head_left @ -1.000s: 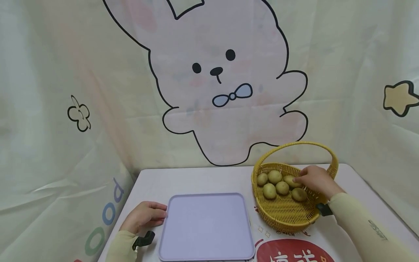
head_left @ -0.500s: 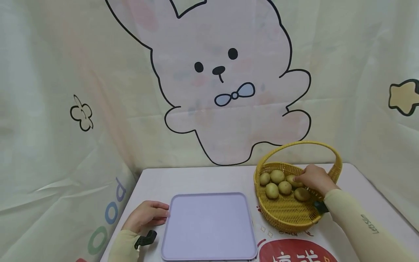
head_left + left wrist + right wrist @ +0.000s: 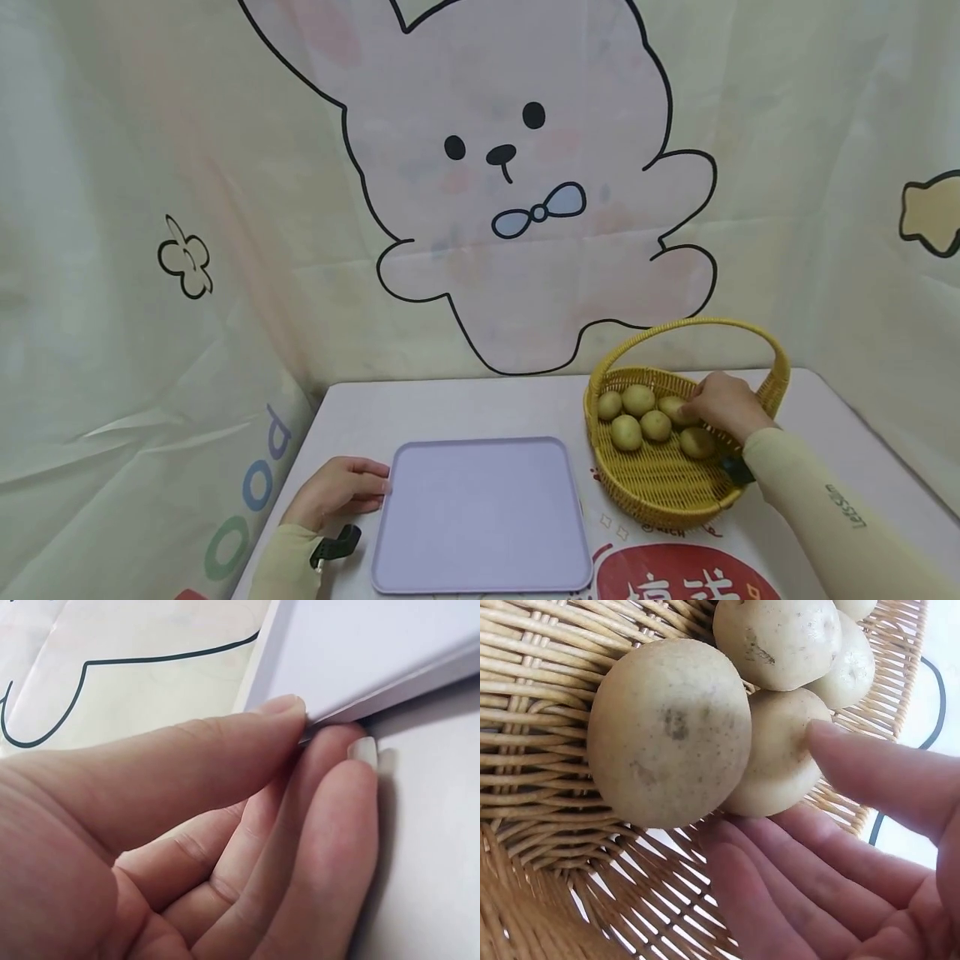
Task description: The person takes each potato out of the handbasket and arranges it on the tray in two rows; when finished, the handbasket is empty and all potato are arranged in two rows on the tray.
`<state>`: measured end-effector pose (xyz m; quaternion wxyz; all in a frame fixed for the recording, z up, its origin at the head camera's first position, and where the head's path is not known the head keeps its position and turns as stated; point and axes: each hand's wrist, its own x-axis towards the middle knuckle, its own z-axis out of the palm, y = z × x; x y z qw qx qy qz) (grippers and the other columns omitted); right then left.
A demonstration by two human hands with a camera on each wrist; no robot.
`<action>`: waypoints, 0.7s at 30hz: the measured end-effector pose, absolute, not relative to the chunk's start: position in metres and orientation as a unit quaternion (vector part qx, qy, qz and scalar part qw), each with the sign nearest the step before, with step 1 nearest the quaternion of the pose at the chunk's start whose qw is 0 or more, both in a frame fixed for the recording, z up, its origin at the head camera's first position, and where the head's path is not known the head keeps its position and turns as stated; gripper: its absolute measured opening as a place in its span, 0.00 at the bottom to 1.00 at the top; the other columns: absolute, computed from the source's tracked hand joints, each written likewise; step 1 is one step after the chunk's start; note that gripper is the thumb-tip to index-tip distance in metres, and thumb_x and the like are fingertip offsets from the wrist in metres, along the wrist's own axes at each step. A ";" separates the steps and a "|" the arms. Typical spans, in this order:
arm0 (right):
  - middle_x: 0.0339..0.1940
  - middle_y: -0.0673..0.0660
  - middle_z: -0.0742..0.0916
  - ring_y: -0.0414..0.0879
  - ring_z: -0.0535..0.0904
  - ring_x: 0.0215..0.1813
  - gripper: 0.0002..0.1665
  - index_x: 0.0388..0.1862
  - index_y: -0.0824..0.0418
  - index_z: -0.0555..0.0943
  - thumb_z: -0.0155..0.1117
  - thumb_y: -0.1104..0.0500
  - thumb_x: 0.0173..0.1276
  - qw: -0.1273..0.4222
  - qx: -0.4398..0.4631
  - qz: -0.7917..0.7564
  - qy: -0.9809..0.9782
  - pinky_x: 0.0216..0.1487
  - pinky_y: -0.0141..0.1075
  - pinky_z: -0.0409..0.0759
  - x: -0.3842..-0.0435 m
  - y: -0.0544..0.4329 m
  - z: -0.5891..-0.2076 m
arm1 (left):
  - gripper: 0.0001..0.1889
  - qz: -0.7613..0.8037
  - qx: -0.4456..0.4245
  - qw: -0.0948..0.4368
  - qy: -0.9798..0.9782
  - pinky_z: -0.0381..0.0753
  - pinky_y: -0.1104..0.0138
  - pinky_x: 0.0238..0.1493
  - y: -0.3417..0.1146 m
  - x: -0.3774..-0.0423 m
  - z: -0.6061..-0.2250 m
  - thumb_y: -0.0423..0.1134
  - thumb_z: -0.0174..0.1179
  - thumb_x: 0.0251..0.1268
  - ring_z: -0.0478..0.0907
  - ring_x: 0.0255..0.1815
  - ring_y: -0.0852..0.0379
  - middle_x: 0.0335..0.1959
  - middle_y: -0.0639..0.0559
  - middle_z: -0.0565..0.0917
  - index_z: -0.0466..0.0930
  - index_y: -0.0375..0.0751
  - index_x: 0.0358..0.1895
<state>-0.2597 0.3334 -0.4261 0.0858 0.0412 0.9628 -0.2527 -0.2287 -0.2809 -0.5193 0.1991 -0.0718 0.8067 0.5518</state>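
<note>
In the head view, my left hand (image 3: 337,493) is at the left edge of a pale lilac tray (image 3: 480,517). The left wrist view has the thumb on the rim of the tray (image 3: 390,645) and fingertips against its underside, pinching it. My right hand (image 3: 726,406) reaches into a yellow wicker basket (image 3: 660,492), at the right-hand potato (image 3: 673,409) of the back row. Seen from the right wrist, the thumb presses one side of that potato (image 3: 776,761) while the fingers curl under the other. A nearer potato (image 3: 671,735) partly covers it.
Several more potatoes, such as one at the front left (image 3: 626,433), lie in the basket's back half. Its tall handle (image 3: 705,323) arches over them. A red printed patch (image 3: 682,575) marks the white table (image 3: 450,408) in front. A cartoon curtain (image 3: 540,275) hangs behind.
The head view has shifted slightly. My right wrist has moved a little left relative to the basket, its fingers staying at the same potato. The left hand keeps its place at the tray.
</note>
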 end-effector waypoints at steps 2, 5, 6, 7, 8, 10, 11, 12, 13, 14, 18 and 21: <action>0.22 0.51 0.79 0.47 0.74 0.30 0.16 0.22 0.57 0.81 0.73 0.53 0.68 0.087 0.038 -0.253 0.963 0.31 0.37 0.72 -0.261 0.333 -0.429 | 0.20 0.551 -0.073 0.200 0.807 0.94 0.63 0.42 -0.281 -0.230 -0.520 0.37 0.76 0.66 0.90 0.34 0.56 0.38 0.48 0.92 0.87 0.30 0.57; 0.17 0.46 0.69 0.44 0.68 0.26 0.22 0.17 0.52 0.72 0.72 0.54 0.66 0.083 0.031 -0.254 0.963 0.30 0.36 0.67 -0.263 0.332 -0.432 | 0.21 0.550 -0.075 0.200 0.807 0.94 0.62 0.43 -0.281 -0.230 -0.520 0.37 0.76 0.66 0.90 0.34 0.56 0.38 0.48 0.92 0.87 0.30 0.57; 0.16 0.46 0.67 0.44 0.66 0.25 0.23 0.16 0.51 0.70 0.72 0.54 0.66 0.082 0.029 -0.253 0.963 0.30 0.36 0.66 -0.264 0.331 -0.433 | 0.21 0.550 -0.074 0.200 0.807 0.94 0.62 0.43 -0.282 -0.230 -0.520 0.37 0.76 0.66 0.90 0.35 0.56 0.39 0.48 0.92 0.87 0.30 0.57; 0.16 0.45 0.66 0.43 0.66 0.25 0.24 0.16 0.50 0.68 0.72 0.54 0.66 0.080 0.028 -0.252 0.964 0.30 0.36 0.66 -0.264 0.331 -0.434 | 0.21 0.550 -0.074 0.199 0.807 0.94 0.62 0.43 -0.282 -0.230 -0.520 0.37 0.76 0.65 0.90 0.35 0.56 0.39 0.48 0.92 0.87 0.30 0.57; 0.16 0.45 0.67 0.44 0.66 0.25 0.24 0.16 0.50 0.69 0.72 0.54 0.65 0.078 0.027 -0.252 0.964 0.30 0.36 0.66 -0.265 0.331 -0.434 | 0.21 0.551 -0.074 0.199 0.807 0.94 0.62 0.43 -0.282 -0.231 -0.520 0.37 0.77 0.65 0.90 0.34 0.56 0.39 0.48 0.92 0.87 0.30 0.57; 0.17 0.46 0.69 0.44 0.68 0.26 0.22 0.16 0.51 0.71 0.72 0.54 0.65 0.075 0.029 -0.252 0.964 0.30 0.37 0.67 -0.265 0.330 -0.433 | 0.21 0.553 -0.073 0.199 0.806 0.94 0.62 0.43 -0.282 -0.231 -0.520 0.37 0.77 0.65 0.90 0.34 0.56 0.38 0.49 0.92 0.87 0.30 0.57; 0.17 0.46 0.70 0.45 0.69 0.26 0.22 0.17 0.52 0.72 0.73 0.54 0.65 0.077 0.032 -0.252 0.964 0.30 0.37 0.68 -0.265 0.330 -0.433 | 0.21 0.554 -0.073 0.199 0.805 0.94 0.62 0.43 -0.282 -0.231 -0.520 0.37 0.77 0.65 0.90 0.34 0.56 0.38 0.49 0.92 0.87 0.30 0.57; 0.18 0.47 0.71 0.45 0.70 0.27 0.21 0.17 0.52 0.73 0.73 0.53 0.65 0.078 0.034 -0.252 0.964 0.30 0.37 0.68 -0.265 0.330 -0.433 | 0.21 0.555 -0.072 0.199 0.804 0.94 0.62 0.43 -0.282 -0.231 -0.520 0.37 0.77 0.65 0.90 0.34 0.56 0.38 0.49 0.92 0.87 0.30 0.57; 0.18 0.47 0.72 0.45 0.70 0.27 0.21 0.18 0.53 0.74 0.74 0.53 0.65 0.078 0.034 -0.252 0.964 0.30 0.37 0.69 -0.266 0.330 -0.433 | 0.21 0.556 -0.071 0.199 0.804 0.94 0.62 0.43 -0.282 -0.231 -0.520 0.37 0.77 0.65 0.90 0.34 0.56 0.38 0.49 0.92 0.87 0.30 0.57; 0.18 0.47 0.71 0.45 0.70 0.27 0.21 0.18 0.53 0.74 0.74 0.53 0.65 0.078 0.034 -0.251 0.964 0.30 0.37 0.69 -0.266 0.330 -0.434 | 0.21 0.556 -0.070 0.199 0.804 0.94 0.62 0.43 -0.282 -0.231 -0.520 0.37 0.77 0.65 0.90 0.34 0.56 0.38 0.49 0.92 0.87 0.30 0.58; 0.16 0.45 0.68 0.44 0.68 0.25 0.24 0.16 0.52 0.72 0.75 0.52 0.66 0.077 0.032 -0.248 0.965 0.29 0.37 0.67 -0.267 0.330 -0.437 | 0.21 0.555 -0.071 0.200 0.804 0.94 0.62 0.42 -0.282 -0.231 -0.520 0.37 0.77 0.65 0.90 0.34 0.56 0.39 0.48 0.92 0.87 0.30 0.58; 0.17 0.46 0.71 0.45 0.69 0.26 0.23 0.17 0.53 0.75 0.75 0.52 0.67 0.074 0.026 -0.244 0.967 0.29 0.37 0.68 -0.268 0.330 -0.437 | 0.21 0.555 -0.075 0.201 0.804 0.94 0.62 0.42 -0.282 -0.231 -0.519 0.37 0.77 0.65 0.90 0.34 0.56 0.39 0.48 0.92 0.87 0.31 0.57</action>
